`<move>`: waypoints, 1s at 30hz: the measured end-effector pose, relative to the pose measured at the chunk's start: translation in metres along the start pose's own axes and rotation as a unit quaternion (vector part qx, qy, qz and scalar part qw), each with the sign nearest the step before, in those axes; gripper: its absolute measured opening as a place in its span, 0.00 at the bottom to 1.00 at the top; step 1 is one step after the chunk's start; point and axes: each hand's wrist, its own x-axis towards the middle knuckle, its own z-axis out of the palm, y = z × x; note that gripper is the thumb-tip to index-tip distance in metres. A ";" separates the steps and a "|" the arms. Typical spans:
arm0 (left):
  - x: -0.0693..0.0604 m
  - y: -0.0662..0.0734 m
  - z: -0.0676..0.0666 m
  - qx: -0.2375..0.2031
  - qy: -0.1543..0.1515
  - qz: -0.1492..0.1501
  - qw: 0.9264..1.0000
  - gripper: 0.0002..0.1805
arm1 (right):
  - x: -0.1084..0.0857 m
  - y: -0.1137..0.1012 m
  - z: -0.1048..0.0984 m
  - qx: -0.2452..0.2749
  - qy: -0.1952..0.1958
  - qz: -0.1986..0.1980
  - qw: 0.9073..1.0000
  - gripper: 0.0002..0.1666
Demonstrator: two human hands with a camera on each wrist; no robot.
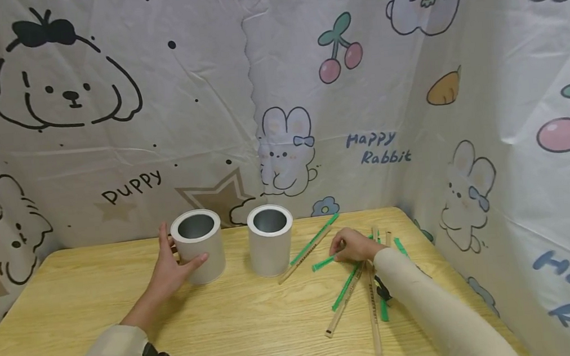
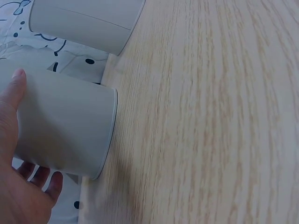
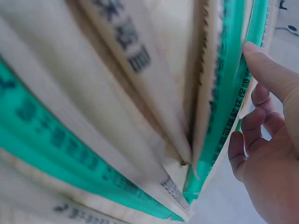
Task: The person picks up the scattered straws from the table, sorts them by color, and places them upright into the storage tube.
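My left hand [image 1: 171, 270] holds the left white canister [image 1: 205, 258], its thumb across the front and its other fingers at the far side. The canister stands upright with its top open and dark inside. A second white canister [image 1: 271, 251] stands upright just to its right, untouched. My right hand [image 1: 354, 244] pinches a green straw [image 1: 322, 264] in a printed wrapper among the scattered straws. In the right wrist view, the thumb of my right hand [image 3: 268, 135] lies against a green wrapper, and the other fingers curl below.
Several brown-wrapped straws [image 1: 375, 320] and green ones lie loosely across the right of the wooden table [image 1: 227, 330]. A green and a brown straw [image 1: 305, 261] lie side by side near the right canister. A printed cloth [image 1: 197, 101] hangs behind the table and along its right side.
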 end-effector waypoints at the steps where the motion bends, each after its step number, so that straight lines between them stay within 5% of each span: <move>1: 0.000 0.000 0.001 0.000 -0.001 0.000 1.000 0.69 | -0.001 0.001 -0.003 0.000 0.002 -0.004 1.000 0.02; 13: -0.001 0.002 0.002 0.005 -0.002 -0.008 1.000 0.70 | -0.005 -0.011 -0.039 0.059 0.081 -0.055 0.993 0.04; 30: 0.000 0.000 0.001 0.005 -0.003 0.008 1.000 0.67 | -0.004 -0.053 -0.063 0.172 0.175 -0.040 0.969 0.11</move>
